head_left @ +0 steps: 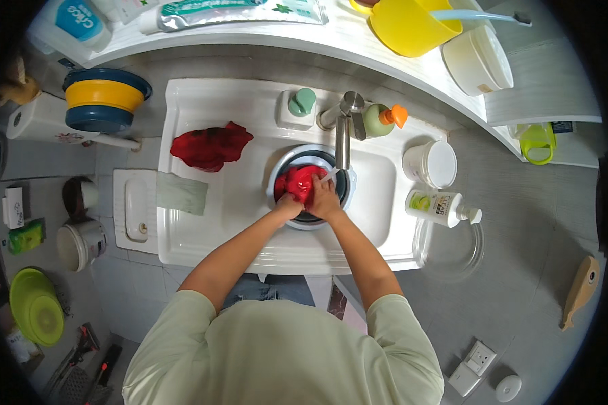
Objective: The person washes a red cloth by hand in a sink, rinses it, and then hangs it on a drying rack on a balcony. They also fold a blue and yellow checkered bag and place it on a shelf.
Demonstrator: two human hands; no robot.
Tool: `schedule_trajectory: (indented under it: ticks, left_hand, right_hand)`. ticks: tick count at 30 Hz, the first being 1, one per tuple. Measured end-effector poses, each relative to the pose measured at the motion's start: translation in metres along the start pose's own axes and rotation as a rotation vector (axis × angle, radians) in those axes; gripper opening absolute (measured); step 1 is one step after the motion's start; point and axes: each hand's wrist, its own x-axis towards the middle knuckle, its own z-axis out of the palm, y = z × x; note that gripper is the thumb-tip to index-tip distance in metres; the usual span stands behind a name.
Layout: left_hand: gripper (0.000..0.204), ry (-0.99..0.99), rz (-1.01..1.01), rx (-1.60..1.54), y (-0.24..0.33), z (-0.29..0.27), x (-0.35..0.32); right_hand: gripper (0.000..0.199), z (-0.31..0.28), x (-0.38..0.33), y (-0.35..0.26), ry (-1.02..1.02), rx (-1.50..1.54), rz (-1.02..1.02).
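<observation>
A wet, shiny red cloth [298, 181] lies bunched in a grey-blue round basin [272, 182], which stands in the white sink [375, 209]. My left hand [290, 206] grips the near left side of this cloth, its fingertips partly hidden by the folds. On the right side of the cloth is my right hand [324, 201], fingers curled around it. The silver faucet [343, 138] reaches over the basin, and a thin, pale streak of water shows by my right fingers. A second, dark red cloth [211, 147] lies crumpled on the sink's left part.
Behind the basin stand a green-capped dispenser [302, 106] and an orange-pump bottle [385, 118]. A white tub [430, 164] and a white pump bottle [439, 207] are at the right. A grey-green cloth [182, 193] drapes over the left rim. A white shelf [250, 34] overhangs the back.
</observation>
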Motion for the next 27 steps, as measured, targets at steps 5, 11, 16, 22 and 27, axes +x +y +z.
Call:
schedule_trajectory:
  ticks: [5, 11, 16, 22, 27]
  left_hand:
    - [0.020, 0.205, 0.173, 0.036, -0.008, 0.023, 0.003]
    - [0.029, 0.222, 0.539, 0.247, -0.024, -0.002, -0.014]
    - [0.062, 0.273, 1.000, 0.242, 0.038, 0.002, -0.077]
    - [0.076, 0.238, 0.997, 0.505, 0.055, 0.008, -0.091]
    - [0.074, 0.178, 0.970, 0.333, 0.049, 0.010, -0.097]
  right_hand:
    - [0.068, 0.016, -0.001, 0.025, 0.169, -0.098, -0.006]
    - [0.024, -0.058, -0.015, 0.032, 0.141, 0.306, -0.040]
    - [0.027, -0.078, -0.023, 0.052, -0.004, 0.684, 0.029]
    - [0.036, -0.093, -0.036, 0.030, -0.143, 1.138, 0.359]
    - [0.033, -0.094, -0.046, 0.027, -0.188, 1.236, 0.361]
